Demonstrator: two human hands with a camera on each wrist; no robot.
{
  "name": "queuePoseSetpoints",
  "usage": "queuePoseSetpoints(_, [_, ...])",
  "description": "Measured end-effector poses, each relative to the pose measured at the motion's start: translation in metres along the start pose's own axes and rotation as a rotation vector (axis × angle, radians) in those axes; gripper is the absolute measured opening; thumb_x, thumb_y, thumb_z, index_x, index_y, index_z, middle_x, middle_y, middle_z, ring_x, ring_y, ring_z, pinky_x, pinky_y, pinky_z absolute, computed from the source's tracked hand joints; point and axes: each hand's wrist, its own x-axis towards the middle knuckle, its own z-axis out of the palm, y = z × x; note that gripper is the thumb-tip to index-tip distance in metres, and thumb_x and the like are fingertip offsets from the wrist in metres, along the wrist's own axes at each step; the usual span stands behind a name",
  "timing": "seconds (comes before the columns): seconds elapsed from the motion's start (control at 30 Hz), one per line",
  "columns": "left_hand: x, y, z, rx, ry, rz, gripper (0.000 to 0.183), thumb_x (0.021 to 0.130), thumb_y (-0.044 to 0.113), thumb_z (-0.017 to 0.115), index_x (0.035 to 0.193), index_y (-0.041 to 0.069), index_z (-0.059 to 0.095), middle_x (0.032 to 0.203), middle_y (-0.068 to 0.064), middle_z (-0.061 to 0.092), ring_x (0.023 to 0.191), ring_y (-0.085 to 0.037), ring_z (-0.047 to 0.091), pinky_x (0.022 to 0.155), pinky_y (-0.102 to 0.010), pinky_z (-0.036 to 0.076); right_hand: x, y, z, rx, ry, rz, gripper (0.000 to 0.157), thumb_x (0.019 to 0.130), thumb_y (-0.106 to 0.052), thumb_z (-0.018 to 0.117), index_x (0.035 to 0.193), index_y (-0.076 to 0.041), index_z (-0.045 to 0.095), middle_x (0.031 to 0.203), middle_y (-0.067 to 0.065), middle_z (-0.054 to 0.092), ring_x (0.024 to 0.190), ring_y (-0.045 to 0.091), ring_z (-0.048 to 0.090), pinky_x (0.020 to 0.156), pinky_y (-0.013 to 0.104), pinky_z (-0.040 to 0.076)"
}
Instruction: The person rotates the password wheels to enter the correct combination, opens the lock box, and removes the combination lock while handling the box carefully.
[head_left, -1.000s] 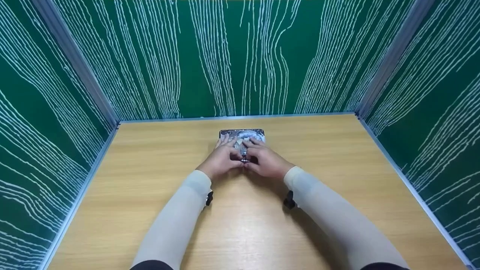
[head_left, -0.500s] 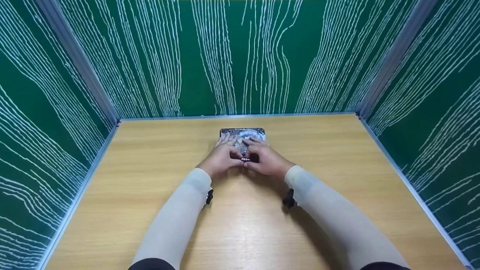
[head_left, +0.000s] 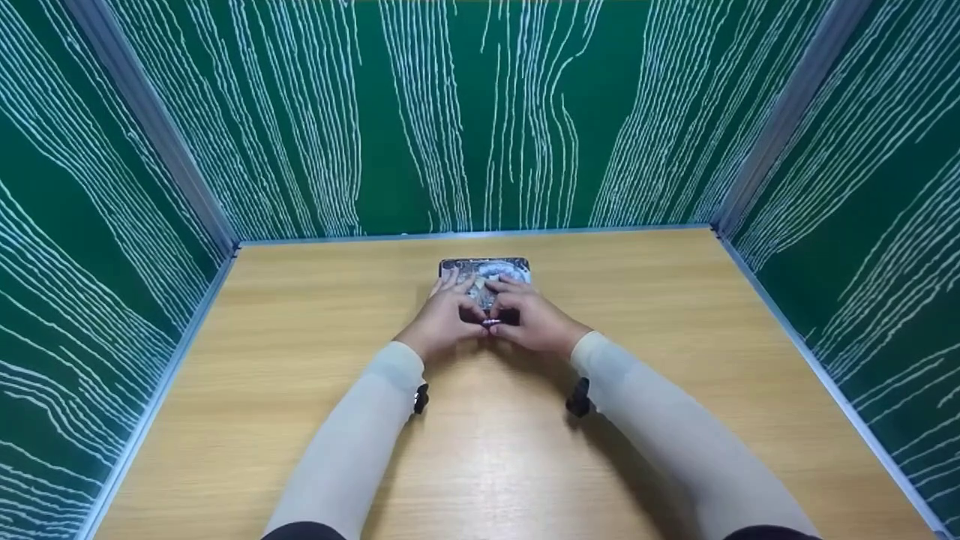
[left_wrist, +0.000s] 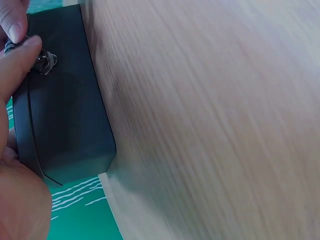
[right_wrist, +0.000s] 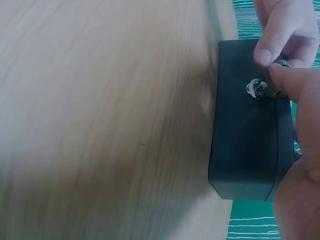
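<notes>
A small dark box [head_left: 484, 264] with a picture printed on its lid stands on the table. Its plain black front shows in the left wrist view, with a metal clasp [left_wrist: 48, 63] at the lid's edge. A small metal lock [head_left: 490, 322] with ribbed dials hangs at this clasp, partly hidden by fingers. My left hand [head_left: 444, 319] pinches the lock's left end between thumb and forefinger, its other fingers spread over the lid. From the other side, my right hand [head_left: 541, 322] pinches the lock likewise, with its remaining fingers on the lid.
The wooden table [head_left: 300, 315] reaches toward me around the box. Green panels with white wavy lines [head_left: 397, 112] close off the back and both sides, joined by grey metal posts [head_left: 161, 127].
Thumbs and forefingers shift slightly at the lock, which seems to turn a little between them. The box and both arms stay nearly in place.
</notes>
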Motion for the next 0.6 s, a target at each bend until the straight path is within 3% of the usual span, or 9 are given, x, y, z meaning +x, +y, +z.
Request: queuePoseSetpoints(0.6, [-0.0003, 0.0052, 0.0004, -0.008, 0.000, -0.059, 0.015, 0.097, 0.030, 0.091, 0.109, 0.021, 0.089, 0.185, -0.009, 0.035, 0.179, -0.041, 0.006, 0.147, -0.059, -0.002, -0.0003, 0.0002, -0.0004, 0.014, 0.000, 0.023, 0.014, 0.103, -0.024, 0.085, 0.106, -0.016, 0.075, 0.180, 0.007, 0.048, 0.175, 0.040, 0.028, 0.143, 0.069, 0.013])
